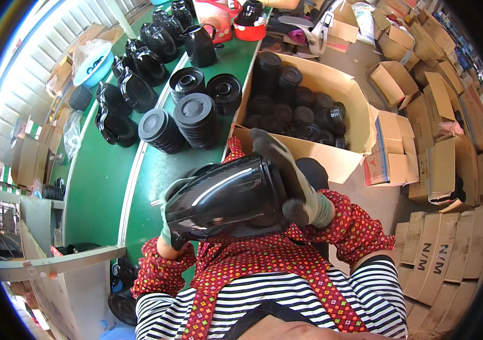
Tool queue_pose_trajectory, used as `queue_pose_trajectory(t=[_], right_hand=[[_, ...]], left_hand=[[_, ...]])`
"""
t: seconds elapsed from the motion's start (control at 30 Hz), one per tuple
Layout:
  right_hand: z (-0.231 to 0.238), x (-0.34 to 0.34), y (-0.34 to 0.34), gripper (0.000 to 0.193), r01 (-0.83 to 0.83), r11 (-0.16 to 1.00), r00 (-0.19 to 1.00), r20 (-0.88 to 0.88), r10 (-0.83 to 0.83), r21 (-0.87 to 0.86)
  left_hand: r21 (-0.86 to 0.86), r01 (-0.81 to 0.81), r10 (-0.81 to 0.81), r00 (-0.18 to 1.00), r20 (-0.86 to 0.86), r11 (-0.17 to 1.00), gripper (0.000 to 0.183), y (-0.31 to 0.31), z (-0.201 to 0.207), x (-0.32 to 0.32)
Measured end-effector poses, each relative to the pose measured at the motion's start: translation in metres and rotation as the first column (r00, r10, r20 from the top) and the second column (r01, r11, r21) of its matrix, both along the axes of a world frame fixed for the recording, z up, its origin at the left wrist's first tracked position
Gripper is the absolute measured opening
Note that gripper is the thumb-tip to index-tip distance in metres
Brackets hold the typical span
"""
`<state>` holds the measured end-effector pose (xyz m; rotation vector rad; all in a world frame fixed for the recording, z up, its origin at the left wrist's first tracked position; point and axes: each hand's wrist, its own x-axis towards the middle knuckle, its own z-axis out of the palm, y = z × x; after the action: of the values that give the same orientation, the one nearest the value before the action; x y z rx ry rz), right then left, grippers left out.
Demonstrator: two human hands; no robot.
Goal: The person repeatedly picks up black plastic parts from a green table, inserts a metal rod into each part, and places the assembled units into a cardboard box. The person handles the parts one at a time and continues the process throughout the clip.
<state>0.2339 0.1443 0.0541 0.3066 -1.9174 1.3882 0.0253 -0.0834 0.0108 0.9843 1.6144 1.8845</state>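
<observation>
A glossy black jug (224,195) lies on its side in front of my chest, held between both hands. My left hand (166,226), in a grey-green glove, is wrapped round its left end; the jug hides most of those fingers. My right hand (302,190), in a dark-palmed glove, grips the right end, thumb low and fingers reaching over the top, against a black rim (275,184). Beyond the jug, on the green table, stand stacks of round black lids (196,116), and several similar black jugs (159,42) stand in rows farther back.
An open cardboard box (338,85) full of black cylindrical parts stands right of the green table (97,187). A light-blue basin (93,65) sits far left. A red-and-white bucket (216,17) is at the back. Stacked cartons (439,255) line the right side.
</observation>
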Motion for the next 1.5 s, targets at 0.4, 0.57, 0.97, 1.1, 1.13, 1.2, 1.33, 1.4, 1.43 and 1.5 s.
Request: queue_pose_trajectory(t=[0.4, 0.57, 0.97, 1.1, 1.13, 1.2, 1.33, 1.4, 1.43, 1.5], right_hand=[[-0.019, 0.026, -0.01, 0.077, -0.121, 0.696, 0.937, 0.15, 0.316, -0.707], [-0.022, 0.023, -0.019, 0.075, 0.155, 0.497, 0.934, 0.29, 0.207, -0.854], [-0.05, -0.019, -0.035, 0.079, 0.173, 0.983, 0.872, 0.473, -0.124, -0.061], [-0.042, -0.046, -0.054, 0.082, 0.0, 1.0, 0.9, 0.435, -0.013, 0.028], [-0.039, -0.051, -0.057, 0.083, -0.017, 0.999, 0.906, 0.424, -0.005, 0.049], [-0.029, -0.057, -0.061, 0.085, -0.052, 0.995, 0.912, 0.41, 0.012, 0.086], [-0.032, -0.065, -0.069, 0.089, -0.128, 0.983, 0.919, 0.39, 0.067, 0.133], [-0.03, -0.068, -0.074, 0.091, -0.155, 0.976, 0.921, 0.381, 0.086, 0.153], [-0.028, -0.064, -0.075, 0.092, -0.164, 0.971, 0.919, 0.384, 0.087, 0.171], [-0.025, -0.059, -0.075, 0.095, -0.142, 0.969, 0.929, 0.366, 0.06, 0.201]], left_hand=[[-0.166, 0.262, -0.303, 0.898, -0.32, 0.951, 0.075, 0.001, -0.032, -0.012], [0.049, 0.006, 0.042, 0.415, -0.909, 0.999, 0.051, 0.037, 0.067, 0.016], [0.018, -0.142, 0.126, 0.802, -0.583, 0.99, 0.045, -0.035, 0.043, 0.024], [-0.01, -0.393, 0.201, 0.492, -0.847, 0.919, 0.046, -0.107, 0.091, 0.045], [-0.025, -0.402, 0.125, 0.341, -0.932, 0.915, 0.043, -0.123, 0.097, 0.048], [-0.076, -0.479, 0.335, 0.71, -0.619, 0.875, 0.04, -0.15, 0.068, 0.041], [-0.256, -0.319, 0.374, 0.904, 0.209, 0.913, 0.044, -0.182, -0.051, 0.046], [-0.227, -0.243, 0.311, 0.885, 0.347, 0.943, 0.044, -0.18, -0.063, 0.057], [-0.207, -0.219, 0.284, 0.881, 0.379, 0.953, 0.045, -0.175, -0.068, 0.061], [-0.183, -0.185, 0.239, 0.911, 0.336, 0.965, 0.045, -0.157, -0.063, 0.055]])
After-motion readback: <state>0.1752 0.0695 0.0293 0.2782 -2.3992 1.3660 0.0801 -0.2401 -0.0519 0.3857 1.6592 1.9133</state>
